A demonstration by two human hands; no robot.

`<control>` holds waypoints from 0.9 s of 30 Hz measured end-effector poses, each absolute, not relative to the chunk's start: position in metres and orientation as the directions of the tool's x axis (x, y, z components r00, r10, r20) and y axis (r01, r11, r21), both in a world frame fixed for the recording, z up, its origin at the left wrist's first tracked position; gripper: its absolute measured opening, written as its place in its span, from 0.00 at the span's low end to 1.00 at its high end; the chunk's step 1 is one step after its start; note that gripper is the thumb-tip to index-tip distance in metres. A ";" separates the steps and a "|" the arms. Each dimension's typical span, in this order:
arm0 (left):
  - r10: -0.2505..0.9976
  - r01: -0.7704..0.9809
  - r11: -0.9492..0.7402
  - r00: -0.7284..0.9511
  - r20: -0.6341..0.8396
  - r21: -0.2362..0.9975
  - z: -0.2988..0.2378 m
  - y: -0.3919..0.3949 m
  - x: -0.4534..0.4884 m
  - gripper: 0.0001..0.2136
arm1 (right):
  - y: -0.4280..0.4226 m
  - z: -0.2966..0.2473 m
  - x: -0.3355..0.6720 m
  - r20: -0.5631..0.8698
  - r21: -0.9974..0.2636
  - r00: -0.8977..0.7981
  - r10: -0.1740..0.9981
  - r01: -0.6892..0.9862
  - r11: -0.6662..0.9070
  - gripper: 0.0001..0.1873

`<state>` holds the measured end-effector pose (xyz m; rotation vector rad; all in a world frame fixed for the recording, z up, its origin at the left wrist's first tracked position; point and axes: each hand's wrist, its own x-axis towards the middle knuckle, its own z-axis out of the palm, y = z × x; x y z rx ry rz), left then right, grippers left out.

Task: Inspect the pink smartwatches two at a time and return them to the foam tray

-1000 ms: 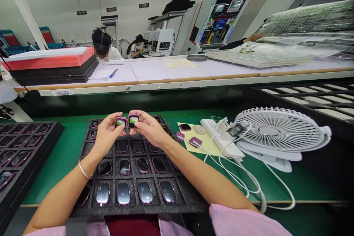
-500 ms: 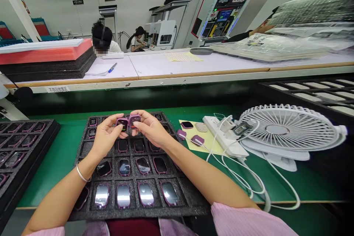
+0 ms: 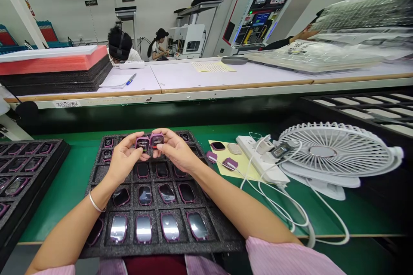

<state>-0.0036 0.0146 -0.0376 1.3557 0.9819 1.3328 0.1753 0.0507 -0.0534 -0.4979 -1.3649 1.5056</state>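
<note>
My left hand (image 3: pixel 126 154) pinches a purple-framed smartwatch (image 3: pixel 142 143) with a lit screen. Beside it, my right hand (image 3: pixel 177 150) grips a second purple smartwatch (image 3: pixel 157 139), its screen lit too. Both watches are held side by side above the far part of a black foam tray (image 3: pixel 155 250). In the tray's compartments lie several more purple watch bodies without straps, such as the watch (image 3: pixel 143 228) in the near row. Some compartments behind my hands and forearms are hidden.
Another foam tray (image 3: pixel 61 154) of watches stands at the left. On the right are a yellow sheet (image 3: pixel 247 171) with watch pieces, a white power strip (image 3: pixel 263 161) with cables, and a white fan (image 3: pixel 335 150). A shelf (image 3: pixel 180 79) runs across; people sit beyond it.
Small text now shows on the watch screens, while my thumbs stay on the watches. My hands have hardly moved. A person beyond the shelf has turned their head slightly.
</note>
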 end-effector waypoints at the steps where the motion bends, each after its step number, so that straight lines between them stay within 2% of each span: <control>1: 0.973 -0.077 -0.214 0.077 0.220 0.974 -0.038 0.014 -0.003 0.20 | 0.050 -0.053 0.175 0.301 -0.912 -0.410 0.861 -0.387 0.134 0.17; 6: 0.972 -0.083 -0.212 0.083 0.219 0.974 -0.039 0.015 -0.003 0.21 | 0.051 -0.055 0.174 0.286 -0.916 -0.405 0.868 -0.381 0.124 0.14; 12: 0.971 -0.090 -0.214 0.089 0.222 0.973 -0.043 0.018 -0.005 0.21 | 0.053 -0.058 0.174 0.313 -0.904 -0.414 0.855 -0.405 0.135 0.20; 17: 0.977 -0.103 -0.187 0.084 0.196 0.977 -0.048 0.019 -0.005 0.22 | 0.053 -0.062 0.174 0.282 -0.906 -0.420 0.863 -0.412 0.096 0.22; 23: 0.998 -0.247 -0.021 0.055 0.036 0.969 -0.061 0.028 -0.010 0.24 | 0.065 -0.077 0.172 0.068 -0.867 -0.447 0.892 -0.469 -0.169 0.22; 27: 1.000 -0.316 0.024 0.005 -0.023 0.949 -0.069 0.037 -0.016 0.26 | 0.073 -0.086 0.173 -0.096 -0.855 -0.436 0.895 -0.423 -0.298 0.23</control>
